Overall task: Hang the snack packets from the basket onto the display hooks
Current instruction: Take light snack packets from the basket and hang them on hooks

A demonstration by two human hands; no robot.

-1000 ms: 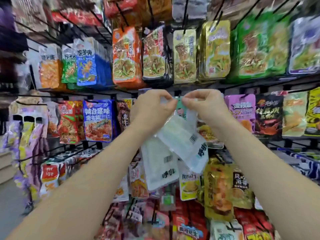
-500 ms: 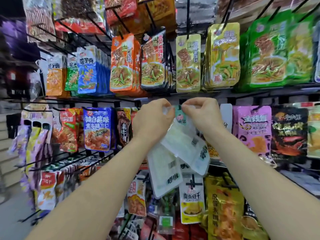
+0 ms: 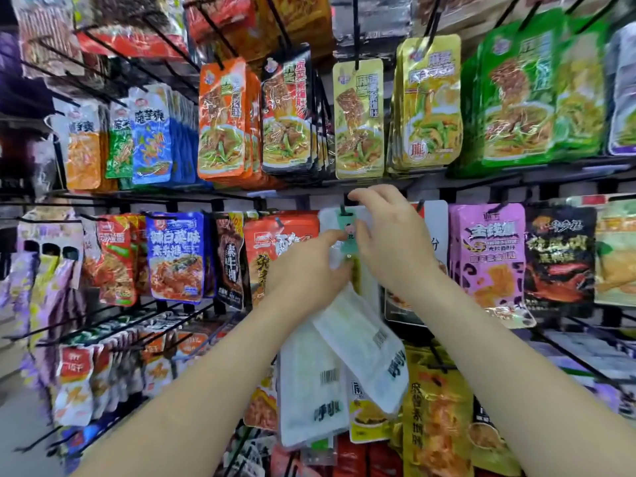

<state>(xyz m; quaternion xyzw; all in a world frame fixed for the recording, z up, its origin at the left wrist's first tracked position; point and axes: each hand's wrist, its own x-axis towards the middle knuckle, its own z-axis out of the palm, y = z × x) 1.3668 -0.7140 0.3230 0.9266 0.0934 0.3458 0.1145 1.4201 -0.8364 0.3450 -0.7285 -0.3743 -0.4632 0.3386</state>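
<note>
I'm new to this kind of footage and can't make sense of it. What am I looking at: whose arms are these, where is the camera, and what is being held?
There is no machine here. A person is working with bare hands, and a single camera worn on the head looks forward and down, so both arms reach in from the bottom edge. Ahead is a shop display hung with bright snack packets. The left hand grips two white packets that dangle below it, barcodes facing you. The right hand pinches a teal-labelled packet up at a black hook, apparently to hang it there.
</note>
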